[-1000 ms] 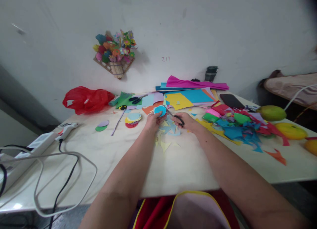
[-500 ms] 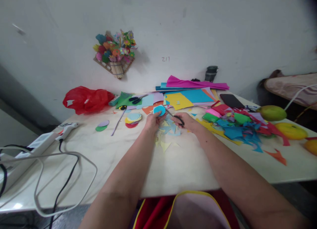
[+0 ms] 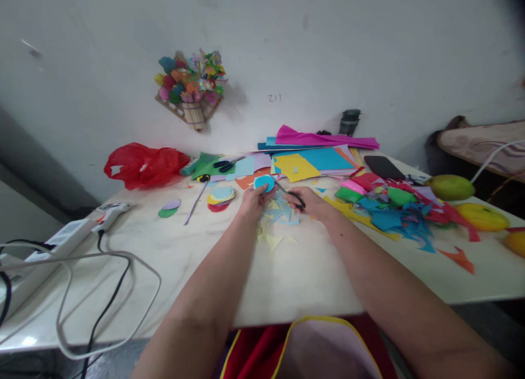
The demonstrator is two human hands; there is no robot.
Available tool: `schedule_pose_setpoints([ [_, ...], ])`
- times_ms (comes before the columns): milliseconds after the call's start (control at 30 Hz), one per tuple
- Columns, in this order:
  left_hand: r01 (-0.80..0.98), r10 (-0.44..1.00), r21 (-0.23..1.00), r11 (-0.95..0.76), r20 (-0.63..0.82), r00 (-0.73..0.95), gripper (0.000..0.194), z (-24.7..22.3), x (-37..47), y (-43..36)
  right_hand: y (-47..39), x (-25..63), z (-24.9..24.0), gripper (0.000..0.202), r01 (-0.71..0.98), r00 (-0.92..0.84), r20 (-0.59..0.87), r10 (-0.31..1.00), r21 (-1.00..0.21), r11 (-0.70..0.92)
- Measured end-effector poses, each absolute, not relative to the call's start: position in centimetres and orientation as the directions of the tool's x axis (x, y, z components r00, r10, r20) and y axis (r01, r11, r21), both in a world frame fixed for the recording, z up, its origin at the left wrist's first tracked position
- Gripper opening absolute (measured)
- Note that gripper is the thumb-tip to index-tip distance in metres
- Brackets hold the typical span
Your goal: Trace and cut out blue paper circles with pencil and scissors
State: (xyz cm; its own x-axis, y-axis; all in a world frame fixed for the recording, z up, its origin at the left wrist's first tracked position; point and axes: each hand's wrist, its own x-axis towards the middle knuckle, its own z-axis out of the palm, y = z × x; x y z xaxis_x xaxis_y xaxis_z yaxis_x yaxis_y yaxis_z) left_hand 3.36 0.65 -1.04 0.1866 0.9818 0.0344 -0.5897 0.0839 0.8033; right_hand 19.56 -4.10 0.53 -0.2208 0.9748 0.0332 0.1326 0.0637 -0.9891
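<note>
Between the thumb and fingers of my left hand [image 3: 253,199] is a blue paper circle [image 3: 264,183], with paler paper showing behind its edge. My right hand [image 3: 307,199] is closed round the black handles of a pair of scissors [image 3: 294,197]. Their blades point up and left and reach the right side of the circle. Below both hands lie pale yellow and light blue paper scraps [image 3: 273,239]. To the left of my left hand sits a stack of cut paper circles [image 3: 221,196], light blue on top with yellow and red beneath.
Green and lilac circles [image 3: 169,208] lie farther left, near a power strip [image 3: 69,239] with loose cables. Coloured sheets [image 3: 332,160] and dark scissors [image 3: 225,164] are at the back. Heaped scraps [image 3: 385,215], a phone [image 3: 383,167] and mangoes [image 3: 482,216] are on the right.
The blue circle has turned or shifted very slightly in my left hand. Otherwise both hands and the scissors stay in nearly the same place.
</note>
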Motion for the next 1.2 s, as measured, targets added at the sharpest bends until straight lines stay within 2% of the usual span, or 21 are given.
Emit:
schedule_pose_setpoints([
  [267, -0.566, 0.974, 0.82, 0.083, 0.052, 0.219, 0.019, -1.22, 3.35, 0.67, -3.79, 19.54, 0.25, 0.027, 0.057, -0.216, -0.033, 0.976, -0.998, -0.021],
  [600, -0.567, 0.972, 0.818, 0.094, 0.047, 0.229, 0.019, -1.03, 3.42, 0.53, -3.9, 19.54, 0.47, 0.028, 0.116, -0.207, 0.043, 0.977, -0.991, 0.068],
  [767, -0.565, 0.974, 0.82, 0.088, 0.047, 0.22, 0.019, -1.07, 3.4, 0.54, -4.1, 19.32, 0.81, 0.032, 0.117, -0.194, 0.04, 0.98, -0.991, 0.064],
  [1200, -0.561, 0.978, 0.822, 0.098, 0.023, 0.205, 0.017, -0.89, 3.44, 0.47, -4.3, 19.24, 0.99, 0.026, 0.182, -0.165, 0.037, 0.986, -0.981, 0.067],
])
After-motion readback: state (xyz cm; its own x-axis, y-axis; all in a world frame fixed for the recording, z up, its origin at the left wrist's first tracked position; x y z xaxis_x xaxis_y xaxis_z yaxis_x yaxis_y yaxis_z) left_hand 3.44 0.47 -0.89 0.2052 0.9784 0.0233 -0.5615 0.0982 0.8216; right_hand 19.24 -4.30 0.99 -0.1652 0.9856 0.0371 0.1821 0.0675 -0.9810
